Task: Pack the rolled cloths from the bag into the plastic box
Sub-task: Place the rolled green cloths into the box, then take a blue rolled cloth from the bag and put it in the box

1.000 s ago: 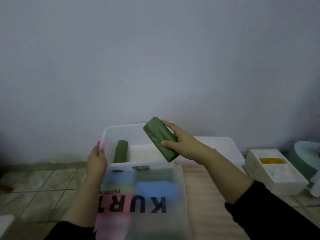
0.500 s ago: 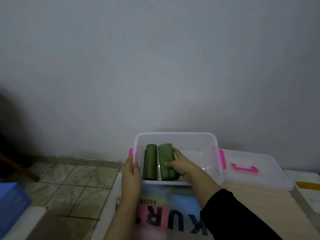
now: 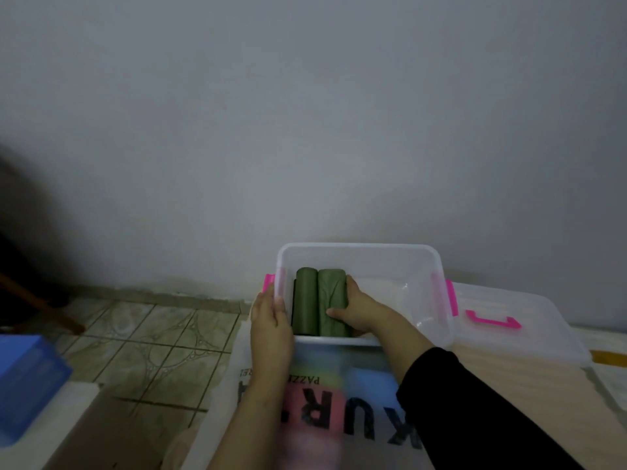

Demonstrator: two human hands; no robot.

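Floor: pale green patterned tiles (image 3: 142, 337) at left, a light striped mat (image 3: 529, 385) under your right side. Plain grey wall (image 3: 305, 113) behind, its left edge in shadow. A blue block (image 3: 23, 378) sits at far left, cut off by the frame.

The clear plastic box (image 3: 420, 262) stands against the wall, with pink latches on both ends. Its lid (image 3: 529, 330), with a pink handle, lies just right of it.

Two green rolled cloths (image 3: 317, 300) lie side by side in the box's left end, touching. Your right hand (image 3: 359, 308) curls over the right-hand roll. Your left hand (image 3: 269, 320) grips the box's left rim.

The translucent printed bag (image 3: 339, 412) lies nearest you; it is blurred, lettering partly legible, contents only coloured patches.
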